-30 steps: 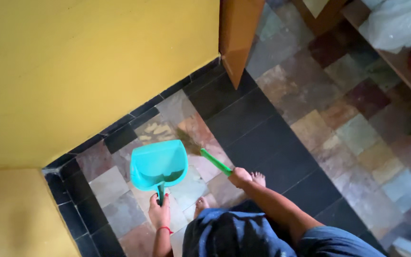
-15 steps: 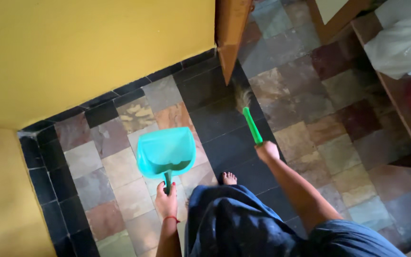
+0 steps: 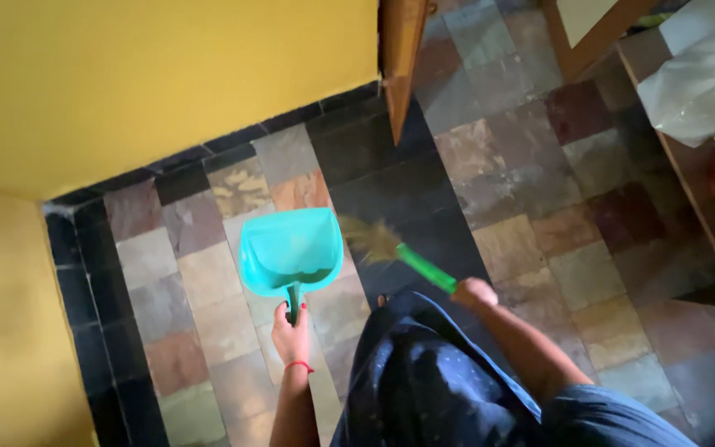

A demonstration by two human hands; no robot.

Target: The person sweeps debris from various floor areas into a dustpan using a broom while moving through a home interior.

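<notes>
Left hand (image 3: 290, 334) closed around the short handle of a turquoise dustpan (image 3: 291, 251). Pan's long axis runs straight away from the body, handle toward the person, open mouth pointing at the yellow wall (image 3: 167, 74). Cannot tell whether the pan's front lip touches the floor (image 3: 539, 215) or hangs just above it.

Right hand (image 3: 475, 291) wrapped around the green handle of a small broom (image 3: 403, 258). Broom's long axis slants from the right hand up and to the left; its straw-coloured bristles, blurred, lie just beside the pan's right edge, over the band of dark tiles. Bristles and pan look near, not clearly touching.

Key relation: pan sits left of the broom head, mouth facing away from the person, so the bristles stand off the pan's side wall rather than in front of its opening. Left hand is the nearer one to the pan; right hand is well right of it, with the broom handle bridging the gap.

Edges: wall and its black skirting tiles ahead of the pan, wall corner to the left. A wooden door edge (image 3: 399, 58) stands ahead and to the right. Wooden furniture with a white plastic bag (image 3: 701, 79) at far right. Widest bare floor lies to the right of the broom. Blue clothing (image 3: 424, 381) hides the floor right under the person.
</notes>
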